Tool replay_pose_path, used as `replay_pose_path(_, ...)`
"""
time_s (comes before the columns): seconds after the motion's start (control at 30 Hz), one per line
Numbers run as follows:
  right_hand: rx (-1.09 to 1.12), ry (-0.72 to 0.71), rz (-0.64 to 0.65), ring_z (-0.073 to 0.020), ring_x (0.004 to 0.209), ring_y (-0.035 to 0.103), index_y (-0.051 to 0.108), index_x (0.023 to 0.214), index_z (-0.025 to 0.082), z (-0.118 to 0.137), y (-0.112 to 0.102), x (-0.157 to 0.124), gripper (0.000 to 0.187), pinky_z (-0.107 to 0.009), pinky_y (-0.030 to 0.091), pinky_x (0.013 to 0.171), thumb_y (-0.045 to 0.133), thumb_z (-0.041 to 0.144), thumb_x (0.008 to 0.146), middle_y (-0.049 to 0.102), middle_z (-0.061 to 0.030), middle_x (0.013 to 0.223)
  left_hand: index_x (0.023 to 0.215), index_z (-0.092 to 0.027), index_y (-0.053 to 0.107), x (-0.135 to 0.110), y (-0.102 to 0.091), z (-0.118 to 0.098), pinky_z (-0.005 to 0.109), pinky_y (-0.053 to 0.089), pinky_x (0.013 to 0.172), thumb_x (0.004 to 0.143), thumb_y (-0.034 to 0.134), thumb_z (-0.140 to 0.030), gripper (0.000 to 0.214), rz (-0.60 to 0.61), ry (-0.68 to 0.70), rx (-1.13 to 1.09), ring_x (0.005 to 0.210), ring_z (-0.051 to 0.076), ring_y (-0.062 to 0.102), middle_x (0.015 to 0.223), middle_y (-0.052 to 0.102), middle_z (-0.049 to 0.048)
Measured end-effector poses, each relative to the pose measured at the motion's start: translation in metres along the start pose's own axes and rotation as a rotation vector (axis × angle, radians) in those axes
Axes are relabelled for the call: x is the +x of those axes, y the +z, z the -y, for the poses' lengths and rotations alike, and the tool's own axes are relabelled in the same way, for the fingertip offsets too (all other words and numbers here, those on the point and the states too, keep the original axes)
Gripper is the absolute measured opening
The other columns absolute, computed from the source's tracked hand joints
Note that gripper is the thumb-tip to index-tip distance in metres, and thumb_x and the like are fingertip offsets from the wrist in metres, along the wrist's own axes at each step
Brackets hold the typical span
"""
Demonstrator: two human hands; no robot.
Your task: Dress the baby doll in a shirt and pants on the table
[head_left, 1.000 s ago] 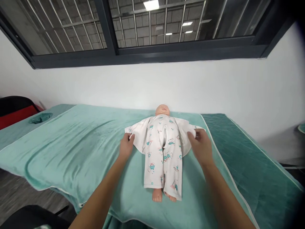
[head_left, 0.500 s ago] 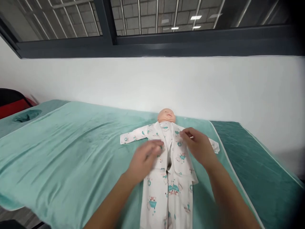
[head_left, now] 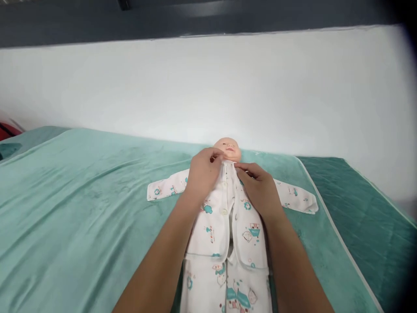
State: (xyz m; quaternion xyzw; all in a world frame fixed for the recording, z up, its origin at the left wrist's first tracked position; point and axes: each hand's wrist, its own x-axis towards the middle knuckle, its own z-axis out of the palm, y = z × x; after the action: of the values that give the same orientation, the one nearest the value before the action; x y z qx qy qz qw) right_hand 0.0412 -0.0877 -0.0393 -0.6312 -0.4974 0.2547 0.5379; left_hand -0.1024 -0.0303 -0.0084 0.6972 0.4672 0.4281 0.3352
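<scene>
A baby doll (head_left: 232,150) lies on its back, its head toward the wall. It wears a white printed baby jacket (head_left: 208,226), unfastened down the front with buttons along one edge, and matching trousers (head_left: 203,287). The jacket's sleeves stretch out to both sides. My left hand (head_left: 206,169) pinches the jacket's collar edge just below the doll's chin. Opposite it, my right hand (head_left: 257,184) is closed on the other collar edge, thumb and index finger together. The two front edges lie close at the neck and spread apart lower down.
A light green cover (head_left: 107,208) with wrinkles lies under the doll. Darker green fabric (head_left: 355,204) shows at the right. Behind stands a white wall (head_left: 182,91) below a dark window frame (head_left: 202,19). A red item (head_left: 8,130) is at the far left edge.
Both hands have moved up from the jacket's chest to its collar and taken hold of its edges. The view has tilted down and come closer to the doll.
</scene>
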Motion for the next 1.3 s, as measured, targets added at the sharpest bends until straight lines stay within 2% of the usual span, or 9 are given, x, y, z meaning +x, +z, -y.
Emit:
replay_pose_path(0.07,0.001,0.005,0.020,-0.0184,0.086,0.061,0.077,0.097,0.025,-0.002,0.001,0.003,0.022,-0.033,0.046,0.081,0.062,0.035,0.084,0.070,-0.0018,0.097,0.088,-0.021,0.071,-0.001,0.001,0.004,0.033,0.048,0.082,0.087,0.059,-0.028,0.014,0.017,-0.044,0.043,0.085,0.018,0.063,0.096,0.072,0.0043)
replay_pose_path(0.2,0.000,-0.024,0.028,-0.0174,0.081,0.060,0.078,0.097,0.026,-0.004,0.003,0.006,0.022,-0.033,0.047,0.078,0.062,0.036,0.084,0.070,-0.0015,0.095,0.086,-0.023,0.070,-0.008,-0.002,0.009,0.028,0.042,0.059,0.086,0.060,-0.037,0.017,0.138,-0.096,-0.007,0.061,0.013,0.054,0.077,0.067,0.0004)
replay_pose_path(0.27,0.016,-0.053,0.017,-0.0168,0.081,0.060,0.078,0.096,0.026,-0.004,0.003,0.007,0.021,-0.033,0.048,0.079,0.063,0.035,0.084,0.071,-0.0012,0.097,0.083,-0.022,0.068,-0.008,-0.004,0.011,0.027,0.039,0.056,0.085,0.061,-0.037,0.016,0.174,-0.105,-0.019,0.057,0.012,0.050,0.072,0.065,-0.0011)
replay_pose_path(0.5,0.093,-0.140,0.028,-0.0183,0.095,0.064,0.077,0.100,0.028,0.001,0.004,0.008,0.022,-0.036,0.049,0.087,0.061,0.033,0.085,0.072,-0.0002,0.108,0.083,-0.019,0.066,0.002,0.000,0.008,0.029,0.045,0.069,0.085,0.063,-0.035,0.016,0.043,-0.110,-0.174,0.071,0.013,0.059,0.079,0.068,0.0013)
replay_pose_path(0.63,0.120,-0.136,0.033,-0.0189,0.101,0.064,0.077,0.102,0.027,-0.002,0.005,0.007,0.023,-0.036,0.049,0.091,0.061,0.033,0.086,0.072,-0.0004,0.109,0.085,-0.020,0.067,-0.002,0.004,0.004,0.030,0.046,0.070,0.087,0.060,-0.034,0.016,0.066,-0.089,-0.151,0.074,0.014,0.061,0.081,0.069,0.0017)
replay_pose_path(0.87,0.070,-0.096,0.035,-0.0159,0.079,0.061,0.076,0.103,0.026,-0.001,0.005,0.007,0.025,-0.033,0.050,0.076,0.062,0.036,0.084,0.070,-0.0017,0.096,0.087,-0.020,0.068,-0.004,0.004,0.007,0.032,0.048,0.077,0.086,0.061,-0.030,0.012,0.146,-0.061,-0.146,0.080,0.015,0.063,0.090,0.071,0.0029)
replay_pose_path(1.03,0.084,-0.078,0.057,-0.0146,0.074,0.057,0.074,0.103,0.025,-0.003,0.004,0.008,0.026,-0.030,0.048,0.070,0.066,0.034,0.080,0.068,-0.0017,0.091,0.085,-0.019,0.067,-0.002,0.002,0.006,0.031,0.047,0.075,0.084,0.062,-0.025,0.008,0.154,-0.081,-0.134,0.080,0.015,0.064,0.090,0.072,0.0028)
replay_pose_path(1.3,0.038,-0.061,0.141,-0.0116,0.066,0.052,0.071,0.099,0.025,0.000,0.001,0.006,0.020,-0.027,0.044,0.061,0.065,0.033,0.081,0.064,0.0006,0.086,0.092,-0.019,0.065,-0.001,-0.002,0.008,0.032,0.049,0.076,0.084,0.064,-0.033,0.016,0.220,-0.099,-0.189,0.081,0.016,0.065,0.090,0.072,0.0035)
